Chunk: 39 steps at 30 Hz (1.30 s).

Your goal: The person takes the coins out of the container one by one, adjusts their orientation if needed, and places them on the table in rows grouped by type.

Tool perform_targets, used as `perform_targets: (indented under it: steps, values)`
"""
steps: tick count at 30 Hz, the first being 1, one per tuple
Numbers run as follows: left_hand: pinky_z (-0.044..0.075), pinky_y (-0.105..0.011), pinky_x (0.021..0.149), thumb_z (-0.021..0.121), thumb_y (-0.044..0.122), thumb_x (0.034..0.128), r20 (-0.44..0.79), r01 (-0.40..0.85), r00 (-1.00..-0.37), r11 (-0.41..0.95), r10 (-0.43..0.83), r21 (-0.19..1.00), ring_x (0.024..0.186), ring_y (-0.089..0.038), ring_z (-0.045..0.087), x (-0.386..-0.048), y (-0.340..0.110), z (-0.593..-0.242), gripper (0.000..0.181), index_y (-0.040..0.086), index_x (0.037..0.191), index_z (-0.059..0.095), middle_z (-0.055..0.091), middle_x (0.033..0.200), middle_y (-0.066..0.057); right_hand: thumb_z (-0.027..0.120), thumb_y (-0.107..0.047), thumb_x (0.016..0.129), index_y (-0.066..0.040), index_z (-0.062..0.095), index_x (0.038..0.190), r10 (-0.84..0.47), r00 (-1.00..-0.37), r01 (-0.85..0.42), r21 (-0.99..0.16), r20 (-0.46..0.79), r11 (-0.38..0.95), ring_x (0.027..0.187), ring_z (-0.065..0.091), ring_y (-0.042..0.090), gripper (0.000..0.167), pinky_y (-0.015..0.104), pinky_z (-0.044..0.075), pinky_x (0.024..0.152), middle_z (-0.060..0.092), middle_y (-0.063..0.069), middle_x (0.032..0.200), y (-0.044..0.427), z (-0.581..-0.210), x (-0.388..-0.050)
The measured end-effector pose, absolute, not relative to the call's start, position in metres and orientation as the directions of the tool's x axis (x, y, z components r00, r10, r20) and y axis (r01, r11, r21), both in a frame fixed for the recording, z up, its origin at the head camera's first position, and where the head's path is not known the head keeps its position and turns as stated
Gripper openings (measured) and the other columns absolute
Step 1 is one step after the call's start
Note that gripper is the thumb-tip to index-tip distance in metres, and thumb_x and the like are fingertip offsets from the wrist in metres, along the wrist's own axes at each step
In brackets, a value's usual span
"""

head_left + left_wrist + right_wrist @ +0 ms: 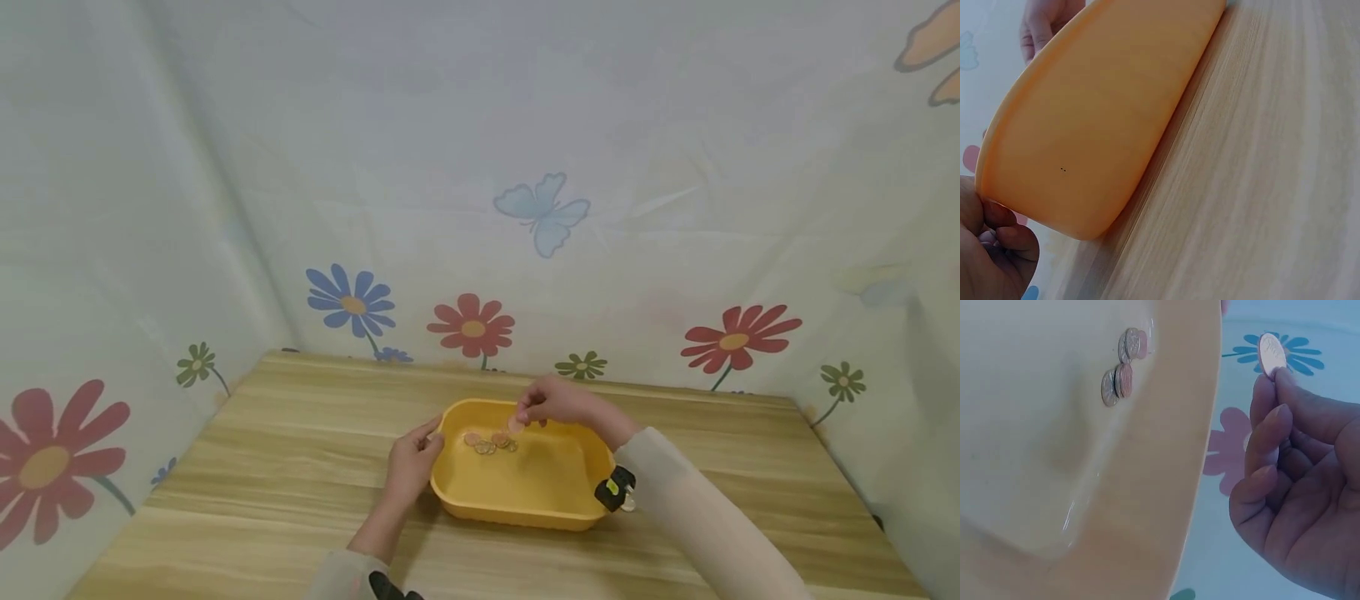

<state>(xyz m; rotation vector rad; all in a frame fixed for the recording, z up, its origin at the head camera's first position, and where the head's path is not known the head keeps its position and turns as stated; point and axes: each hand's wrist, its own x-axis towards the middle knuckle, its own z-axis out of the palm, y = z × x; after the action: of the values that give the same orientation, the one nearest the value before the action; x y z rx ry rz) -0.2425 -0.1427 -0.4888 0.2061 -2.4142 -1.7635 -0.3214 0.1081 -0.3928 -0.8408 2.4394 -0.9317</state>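
A yellow plastic basin (517, 518) with rounded corners rests on the wooden table. My left hand (411, 462) grips its left rim, fingers curled below the edge in the left wrist view. Pinched between thumb and index finger of my right hand (557, 402) is a round coin (1272, 353), held above the far side of the basin. Several coins (484, 447), some coppery and some paler, lie overlapping on the basin floor toward the back left. In the right wrist view these coins (1124, 381) form two small clusters.
The wood-grain table (300, 467) extends around the basin. Behind and beside it hangs a pale cloth (420, 150) printed with flowers and butterflies. A black wrist device (617, 488) on the right forearm overlaps the basin's right edge in the head view.
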Motion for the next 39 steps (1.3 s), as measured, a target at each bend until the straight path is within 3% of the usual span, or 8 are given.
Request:
perform_targets:
  steps: [7,14,24,32,39]
  values:
    - [0.038,-0.018,0.045,0.06,0.013,0.0995,0.026,-0.033,-0.98,0.287,-0.199,0.957,0.053,-0.008,0.042,-0.241,-0.141,-0.488,0.042,0.0,0.139,0.061,0.058,0.072,-0.006,0.062,-0.007,0.099,0.004,0.071,0.096,-0.577,-0.807,-0.308,-0.745,-0.125,0.592,0.074,0.054,0.013,0.014,0.037,0.055,0.072,0.071,0.013,0.09,0.141,-0.394,-0.309]
    - [0.037,-0.018,0.045,0.06,0.012,0.0987,0.027,-0.032,-0.978,0.28,-0.205,0.959,0.053,-0.008,0.042,-0.241,-0.139,-0.488,0.041,0.0,0.138,0.061,0.058,0.071,-0.005,0.063,-0.01,0.099,0.004,0.07,0.099,-0.505,-0.856,-0.25,-0.768,-0.109,0.589,0.077,0.054,0.016,0.016,0.027,0.049,0.065,0.068,0.009,0.089,0.181,-0.403,-0.295]
    - [0.037,-0.016,0.045,0.059,0.012,0.0989,0.014,-0.048,-0.977,0.282,-0.215,0.958,0.053,-0.007,0.041,-0.241,-0.139,-0.488,0.041,0.002,0.139,0.062,0.059,0.073,-0.008,0.059,-0.009,0.102,0.008,0.067,0.102,-0.377,-0.92,-0.168,-0.761,-0.106,0.626,0.08,0.053,0.02,0.019,0.029,0.049,0.068,0.068,0.011,0.093,0.232,-0.419,-0.275]
    - [0.036,-0.016,0.045,0.06,0.012,0.0987,0.026,-0.036,-0.979,0.295,-0.205,0.955,0.052,-0.007,0.041,-0.242,-0.139,-0.487,0.041,0.001,0.138,0.062,0.055,0.069,-0.002,0.058,-0.006,0.101,0.006,0.065,0.097,-0.269,-0.959,-0.131,-0.693,-0.093,0.709,0.08,0.052,0.019,0.015,0.027,0.048,0.068,0.065,0.009,0.088,0.262,-0.433,-0.269]
    - [0.037,-0.017,0.045,0.061,0.012,0.0984,0.033,-0.029,-0.979,0.298,-0.2,0.954,0.053,-0.008,0.042,-0.241,-0.138,-0.487,0.041,0.0,0.138,0.061,0.056,0.07,-0.003,0.059,0.001,0.097,0.009,0.066,0.092,-0.184,-0.98,-0.098,-0.613,-0.078,0.784,0.077,0.051,0.018,0.012,0.025,0.044,0.064,0.062,0.009,0.084,0.287,-0.447,-0.266]
